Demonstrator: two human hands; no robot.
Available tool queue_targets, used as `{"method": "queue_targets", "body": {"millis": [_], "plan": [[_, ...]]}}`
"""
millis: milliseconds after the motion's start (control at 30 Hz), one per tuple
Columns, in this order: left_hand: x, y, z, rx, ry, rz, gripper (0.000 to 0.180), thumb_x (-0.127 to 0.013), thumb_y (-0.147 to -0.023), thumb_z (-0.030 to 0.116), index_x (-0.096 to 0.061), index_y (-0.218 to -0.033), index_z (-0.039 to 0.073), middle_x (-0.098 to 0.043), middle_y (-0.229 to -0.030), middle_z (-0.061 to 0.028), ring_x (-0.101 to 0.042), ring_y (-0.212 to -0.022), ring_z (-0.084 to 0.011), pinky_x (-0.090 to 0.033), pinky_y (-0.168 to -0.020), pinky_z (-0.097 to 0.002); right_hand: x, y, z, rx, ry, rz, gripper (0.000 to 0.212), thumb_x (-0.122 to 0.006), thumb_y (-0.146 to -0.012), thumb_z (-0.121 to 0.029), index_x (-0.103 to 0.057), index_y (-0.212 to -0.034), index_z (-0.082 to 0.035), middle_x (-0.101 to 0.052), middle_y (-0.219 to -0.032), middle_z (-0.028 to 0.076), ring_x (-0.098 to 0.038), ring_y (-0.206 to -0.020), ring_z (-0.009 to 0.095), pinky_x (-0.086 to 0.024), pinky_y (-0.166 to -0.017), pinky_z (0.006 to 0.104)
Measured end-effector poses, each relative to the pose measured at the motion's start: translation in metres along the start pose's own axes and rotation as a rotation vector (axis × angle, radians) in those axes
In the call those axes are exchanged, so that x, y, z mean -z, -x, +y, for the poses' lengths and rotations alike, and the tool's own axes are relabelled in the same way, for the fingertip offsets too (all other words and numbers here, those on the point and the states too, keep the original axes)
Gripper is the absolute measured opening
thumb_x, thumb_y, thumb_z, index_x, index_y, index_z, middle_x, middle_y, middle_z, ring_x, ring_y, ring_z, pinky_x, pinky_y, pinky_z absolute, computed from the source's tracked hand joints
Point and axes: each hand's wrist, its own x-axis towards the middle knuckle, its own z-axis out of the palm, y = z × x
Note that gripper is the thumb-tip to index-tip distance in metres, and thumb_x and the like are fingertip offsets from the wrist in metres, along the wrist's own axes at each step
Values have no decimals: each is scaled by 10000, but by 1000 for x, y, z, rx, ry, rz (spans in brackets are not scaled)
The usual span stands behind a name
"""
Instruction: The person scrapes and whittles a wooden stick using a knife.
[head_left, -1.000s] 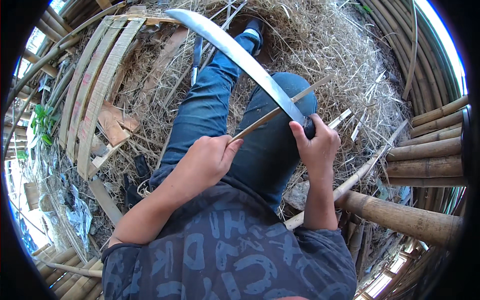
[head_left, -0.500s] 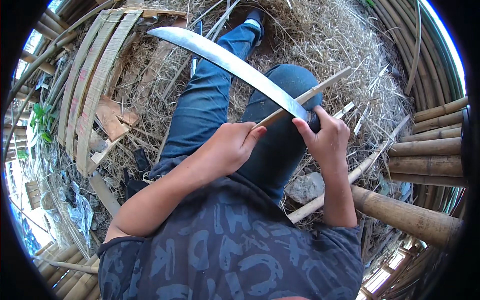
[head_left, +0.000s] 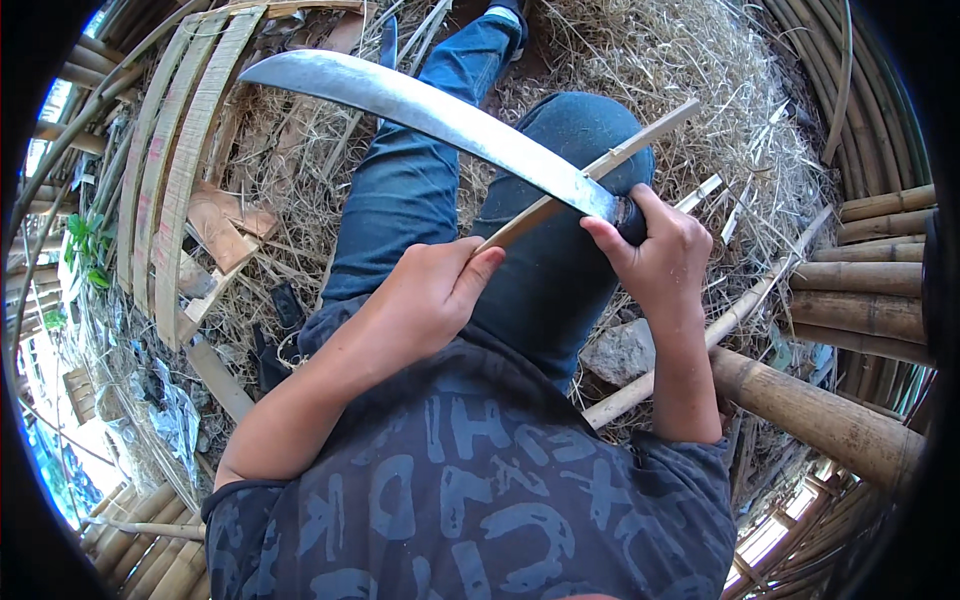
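Note:
A long curved machete [head_left: 420, 105] has its dark handle in my right hand [head_left: 668, 245], which is closed round it with the thumb along the blade's base. Its broad blade points to the upper left, above my legs. My left hand [head_left: 437, 290] is closed on the near end of a thin bamboo strip [head_left: 640, 143]. The strip slants up to the right over my bent knee and crosses the blade near the handle, touching it there as far as I can see. My left fingers are mostly hidden behind the hand.
Dry straw [head_left: 700, 60] covers the ground. Pale wooden slats [head_left: 185, 170] stand at the left. A thick bamboo pole [head_left: 820, 410] and a grey rock [head_left: 620, 352] lie at the right, near stacked bamboo [head_left: 865, 275]. Another blade [head_left: 389, 42] lies beyond my left leg.
The machete's tip has swung left, and its handle has shifted slightly right. My left hand and the strip's near end have moved a little left. Both hands keep their grip.

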Motion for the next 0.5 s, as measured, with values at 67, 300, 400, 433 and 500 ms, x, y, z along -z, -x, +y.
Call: {"method": "queue_targets", "body": {"millis": [67,300,400,433,500], "plan": [[0,2,0,-13,-2,19,367,-452,-1020,279,-539,-851,-35,-467,-602,-163,-428,-571,-268,-374,-534,-378,-1,0,0,8,-2,10,668,-624,-727,-735,-608,-736,-67,-584,-560,99,-631,-536,283,-485,-517,378],[3,12,-1,53,21,-11,375,-429,-1032,289,-530,-882,-40,-420,-612,-62,-354,-613,-112,-357,-547,-321,-3,2,-1,25,-17,30,680,-629,-712,-745,-613,-732,-65,-574,-543,88,-622,-514,260,-482,-512,366],[4,18,-6,53,37,-8,374,-430,-1032,288,-531,-880,-39,-416,-609,-59,-359,-613,-108,-357,-548,-318,-2,3,-2,33,8,41,675,-634,-710,-742,-621,-736,-67,-572,-539,84,-622,-508,248,-482,-511,359],[4,19,-6,54,37,-8,374,-430,-1032,288,-531,-880,-39,-416,-609,-59,-359,-613,-108,-357,-548,-318,-2,4,-2,32,7,40,675,-634,-710,-742,-621,-736,-67,-572,-539,84,-622,-508,248,-482,-511,359],[5,22,-7,46,49,-3,381,-432,-1032,292,-516,-860,-38,-413,-606,-50,-363,-607,-106,-355,-542,-318,-3,4,-2,45,-12,60,675,-641,-712,-733,-613,-731,-58,-572,-541,93,-626,-519,269,-483,-515,367]]}}
